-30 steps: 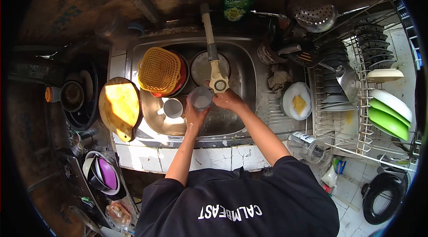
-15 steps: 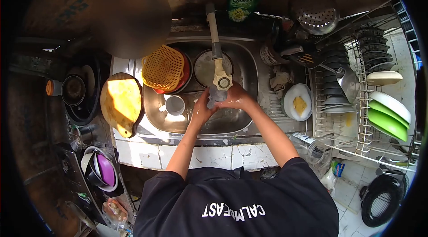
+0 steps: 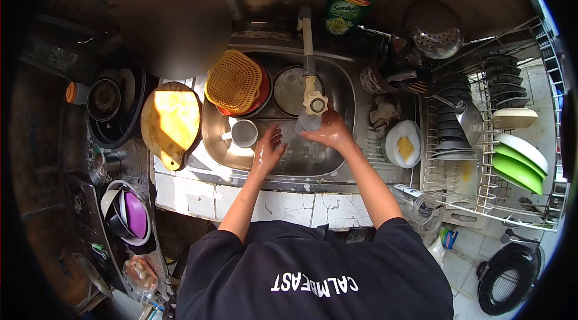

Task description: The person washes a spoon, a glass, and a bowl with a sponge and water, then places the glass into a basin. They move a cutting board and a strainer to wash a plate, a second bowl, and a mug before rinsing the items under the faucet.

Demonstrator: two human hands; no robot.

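Under the tap (image 3: 314, 94), my right hand (image 3: 332, 132) grips a clear glass (image 3: 309, 122), partly hidden by the tap head. My left hand (image 3: 268, 152) is wet and empty, its fingers apart above the sink basin (image 3: 301, 160). Just left of it a white mug (image 3: 244, 133) sits in the sink, its handle pointing left. Behind the mug, a yellow plastic basket (image 3: 233, 82) rests on red dishware. A round pan or lid (image 3: 295, 91) lies in the basin behind the tap.
A wooden cutting board (image 3: 171, 121) lies left of the sink. To the right stands a bowl with a yellow sponge (image 3: 405, 148), then a wire dish rack (image 3: 481, 166) with plates and bowls. A green Sunlight pouch (image 3: 347, 13) is at the back.
My left hand has let go of the glass and moved left and down, fingers spreading. My right hand keeps the glass beneath the tap. The whole view has shifted slightly.
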